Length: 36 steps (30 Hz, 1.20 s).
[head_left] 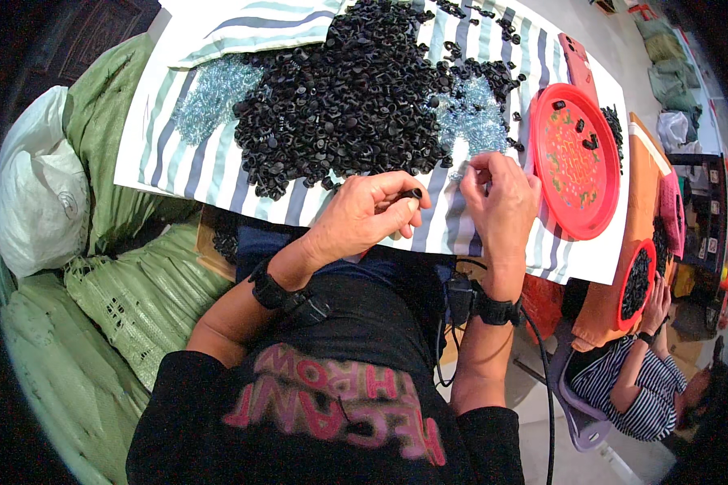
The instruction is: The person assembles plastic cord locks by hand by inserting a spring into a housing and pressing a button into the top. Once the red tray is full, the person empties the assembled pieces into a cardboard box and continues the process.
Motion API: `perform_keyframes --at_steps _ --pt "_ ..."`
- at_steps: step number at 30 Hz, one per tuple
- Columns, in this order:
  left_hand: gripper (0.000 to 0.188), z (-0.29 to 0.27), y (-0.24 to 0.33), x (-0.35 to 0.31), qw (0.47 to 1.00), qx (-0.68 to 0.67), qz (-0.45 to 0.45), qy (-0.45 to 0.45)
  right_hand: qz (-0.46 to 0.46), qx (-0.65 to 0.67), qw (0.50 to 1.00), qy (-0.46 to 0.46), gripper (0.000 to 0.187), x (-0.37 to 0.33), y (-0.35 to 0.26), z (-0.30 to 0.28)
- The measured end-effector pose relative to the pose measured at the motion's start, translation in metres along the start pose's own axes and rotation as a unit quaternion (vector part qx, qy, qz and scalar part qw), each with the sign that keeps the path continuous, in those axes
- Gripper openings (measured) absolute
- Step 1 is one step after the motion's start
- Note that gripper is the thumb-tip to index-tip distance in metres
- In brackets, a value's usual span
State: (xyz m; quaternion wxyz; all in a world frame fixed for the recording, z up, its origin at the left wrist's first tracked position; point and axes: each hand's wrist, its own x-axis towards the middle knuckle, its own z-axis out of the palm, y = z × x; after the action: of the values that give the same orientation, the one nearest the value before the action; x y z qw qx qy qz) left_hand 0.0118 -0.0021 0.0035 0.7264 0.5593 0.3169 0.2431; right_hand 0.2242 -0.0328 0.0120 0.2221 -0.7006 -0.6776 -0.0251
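Note:
My left hand (370,212) is closed around a small black plastic part (412,194), its round end showing between thumb and fingers. Just to the right, my right hand (503,202) has thumb and fingertips pinched together; what they hold, if anything, is too small to make out. Beyond both hands lies a big heap of small black plastic parts (340,105) on a striped cloth (218,174). Shiny pale-blue fine pieces lie in one pile (217,97) left of the heap and another pile (473,113) right of it, close to my right fingertips.
A red round tray (548,206) with a few black parts sits at the right, near a red phone-shaped object (574,61). Green sacks (146,291) and a white sack (40,186) crowd my left. At far right, another person (627,388) works beside a red basin (625,311).

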Motion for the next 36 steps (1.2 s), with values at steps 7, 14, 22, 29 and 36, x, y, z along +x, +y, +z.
perform_keyframes --at_steps 7,14,22,29,36 --pt "0.017 0.0 0.0 0.0 1.0 -0.002 -0.003 0.004 0.011 0.009 1.0 0.01 0.014 0.001 -0.004 -0.001" --pt "0.017 0.0 -0.001 0.0 1.0 0.004 0.002 -0.004 -0.002 0.002 1.0 -0.019 0.014 0.018 -0.014 0.011" --pt "0.019 0.001 -0.003 0.0 1.0 -0.005 0.0 0.001 0.002 -0.01 1.0 -0.011 0.015 0.007 -0.004 0.004" --pt "0.023 0.001 -0.01 0.003 1.0 -0.01 0.013 -0.011 -0.047 0.189 0.981 0.001 0.016 -0.004 -0.03 -0.022" --pt "0.025 0.003 -0.01 0.004 0.998 0.054 0.03 0.001 -0.094 0.182 0.979 -0.018 0.017 -0.011 -0.033 -0.02"
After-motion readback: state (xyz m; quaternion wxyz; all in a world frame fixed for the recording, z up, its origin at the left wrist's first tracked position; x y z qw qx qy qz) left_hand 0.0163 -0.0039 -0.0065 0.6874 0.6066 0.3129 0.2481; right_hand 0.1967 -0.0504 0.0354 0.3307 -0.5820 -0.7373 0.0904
